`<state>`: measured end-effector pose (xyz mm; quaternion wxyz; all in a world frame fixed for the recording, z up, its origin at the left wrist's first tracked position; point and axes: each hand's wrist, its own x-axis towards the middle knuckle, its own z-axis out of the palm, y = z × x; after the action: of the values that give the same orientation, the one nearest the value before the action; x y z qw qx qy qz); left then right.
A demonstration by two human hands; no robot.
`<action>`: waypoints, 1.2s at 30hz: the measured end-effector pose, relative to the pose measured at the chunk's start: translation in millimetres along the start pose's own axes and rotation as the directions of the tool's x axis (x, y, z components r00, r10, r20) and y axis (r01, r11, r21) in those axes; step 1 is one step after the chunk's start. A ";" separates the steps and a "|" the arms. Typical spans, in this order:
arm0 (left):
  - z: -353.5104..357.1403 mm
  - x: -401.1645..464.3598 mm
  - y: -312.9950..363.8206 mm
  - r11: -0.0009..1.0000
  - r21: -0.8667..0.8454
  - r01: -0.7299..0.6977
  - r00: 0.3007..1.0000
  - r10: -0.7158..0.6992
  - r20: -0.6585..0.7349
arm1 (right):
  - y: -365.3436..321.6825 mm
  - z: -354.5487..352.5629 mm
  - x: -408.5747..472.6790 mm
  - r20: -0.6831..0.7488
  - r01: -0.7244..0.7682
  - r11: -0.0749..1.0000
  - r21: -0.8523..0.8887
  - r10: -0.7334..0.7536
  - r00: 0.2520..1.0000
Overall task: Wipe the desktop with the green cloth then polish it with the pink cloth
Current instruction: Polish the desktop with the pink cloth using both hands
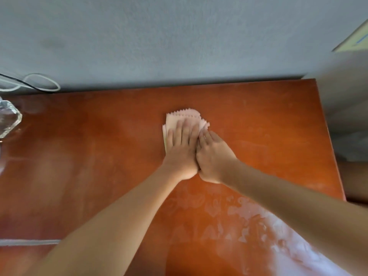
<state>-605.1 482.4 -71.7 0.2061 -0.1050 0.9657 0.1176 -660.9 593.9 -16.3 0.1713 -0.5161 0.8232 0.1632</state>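
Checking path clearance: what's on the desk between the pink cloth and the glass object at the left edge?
Bare desktop only, between cloth and glass, in the head view.

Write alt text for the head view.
Both hands, left hand and right hand, press a folded pink cloth flat on an orange-brown desktop. A clear glass object sits at the desk's left edge.

- A clear glass object [8, 118] and looped cables [37, 84] crowd the desktop's [99, 146] far-left corner.
- Bare desktop stretches around the pink cloth [185, 118].
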 end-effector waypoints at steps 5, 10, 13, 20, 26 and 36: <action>25.0 -42.6 2.3 1.000 0.017 0.006 0.999 -0.007 0.031 | -29.8 20.6 -30.3 0.046 0.030 0.999 0.041 -0.032 0.998; 15.4 -29.2 -3.3 1.000 0.026 -0.010 0.998 0.009 0.057 | -24.6 17.3 -18.4 0.014 0.021 0.998 0.055 -0.022 1.000; 3.9 -5.7 -10.4 1.000 0.020 0.008 0.999 -0.008 0.036 | -11.7 10.2 -0.3 -0.017 -0.001 0.997 0.074 0.002 1.000; -23.0 43.0 -29.5 0.997 0.073 0.011 1.000 -0.011 0.002 | 7.0 -7.0 40.7 -0.075 -0.100 0.988 0.116 0.109 0.991; -10.5 5.1 -20.1 1.000 0.020 0.011 1.000 -0.011 0.016 | -9.5 1.2 10.0 -0.107 -0.064 0.987 0.149 0.080 0.991; 60.4 -148.6 -14.8 1.000 0.024 0.013 0.999 -0.014 0.044 | -110.1 40.0 -80.4 -0.021 0.140 0.976 0.166 -0.138 0.990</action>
<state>-446.1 507.6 -65.2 0.2296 -0.1065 0.9615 0.1071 -523.8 630.0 -25.7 0.2212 -0.5569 0.7967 0.0789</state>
